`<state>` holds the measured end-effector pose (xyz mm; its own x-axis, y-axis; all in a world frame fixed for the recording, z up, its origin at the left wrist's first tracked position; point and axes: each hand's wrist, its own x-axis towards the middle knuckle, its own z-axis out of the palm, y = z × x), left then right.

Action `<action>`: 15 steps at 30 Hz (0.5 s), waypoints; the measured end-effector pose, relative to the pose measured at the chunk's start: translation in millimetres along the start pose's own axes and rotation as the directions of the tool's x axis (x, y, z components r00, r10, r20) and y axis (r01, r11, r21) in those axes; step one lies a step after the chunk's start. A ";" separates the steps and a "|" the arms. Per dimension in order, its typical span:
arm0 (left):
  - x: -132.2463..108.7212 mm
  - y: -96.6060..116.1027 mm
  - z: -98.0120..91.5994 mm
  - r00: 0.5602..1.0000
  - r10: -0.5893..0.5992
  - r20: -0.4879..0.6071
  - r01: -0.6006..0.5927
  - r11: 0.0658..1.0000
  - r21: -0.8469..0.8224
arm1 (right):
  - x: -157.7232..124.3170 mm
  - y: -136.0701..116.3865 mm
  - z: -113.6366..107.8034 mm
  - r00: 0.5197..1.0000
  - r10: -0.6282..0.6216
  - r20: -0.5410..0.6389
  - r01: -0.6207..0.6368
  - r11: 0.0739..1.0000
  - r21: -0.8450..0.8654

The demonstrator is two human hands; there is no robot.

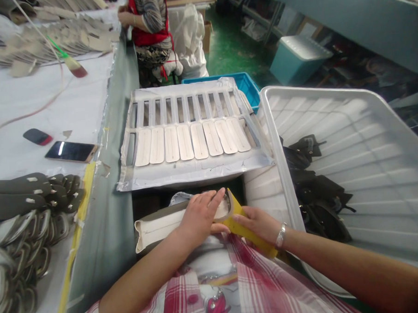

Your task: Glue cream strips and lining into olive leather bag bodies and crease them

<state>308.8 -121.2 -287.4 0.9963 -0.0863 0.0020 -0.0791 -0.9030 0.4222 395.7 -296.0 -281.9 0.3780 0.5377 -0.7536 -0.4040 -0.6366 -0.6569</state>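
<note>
Across my lap lies a long off-white strip [162, 228] with a stitched line, its end folded and a dark grey edge along it. My left hand [199, 217] lies over this strip, fingers forward and thumb apart, gripping it near its right end. Around a curved yellow band [247, 231] my right hand [258, 224] is closed. The band's upper end meets the strip's right end, close to my left fingertips. In front of me, a pale slotted board [195, 168] carries a row of off-white rounded tabs [185, 142].
A large white bin [360, 136] with black pieces [321, 193] stands right. On the left table are a phone [71, 151], a brush [74, 65] and grey straps [20, 197]. A person in a red apron [151, 34] is ahead, near a blue crate [249, 88].
</note>
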 end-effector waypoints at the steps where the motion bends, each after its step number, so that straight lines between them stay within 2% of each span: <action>1: 0.8 2.4 -0.3 1.000 -0.009 0.001 0.009 1.000 0.021 | 1.0 0.1 1.7 1.000 -0.007 -0.001 0.007 1.000 0.022; 4: 1.7 11.4 -1.1 0.999 -0.032 0.005 0.031 0.996 0.078 | 0.0 5.0 7.3 0.997 -0.066 -0.038 0.068 0.996 0.063; 8: -5.1 16.0 -3.4 0.998 -0.060 0.007 0.059 0.993 0.104 | -15.9 13.5 5.4 0.990 -0.129 -0.065 0.139 0.972 0.188; 10: -10.8 13.3 -5.4 0.995 -0.095 0.023 0.093 0.991 0.097 | -25.7 12.1 -2.3 0.970 -0.192 -0.152 0.230 0.927 0.297; 11: -13.5 11.5 -6.6 0.993 -0.115 0.037 0.112 0.990 0.088 | -29.1 9.3 -6.4 0.946 -0.242 -0.216 0.309 0.877 0.369; 13: -17.5 8.9 -8.7 0.986 -0.155 0.061 0.151 0.986 0.070 | -31.2 -0.2 -11.6 0.881 -0.340 -0.330 0.470 0.711 0.523; 15: -18.9 8.4 -9.8 0.981 -0.186 0.062 0.182 0.981 0.069 | -26.2 -12.8 -9.3 0.829 -0.412 -0.379 0.559 0.573 0.600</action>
<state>289.7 -123.1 -275.0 0.9895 0.0576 -0.1327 0.1014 -0.9305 0.3520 398.7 -307.0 -253.5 0.7952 0.4983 -0.3455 -0.5199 0.2672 -0.8113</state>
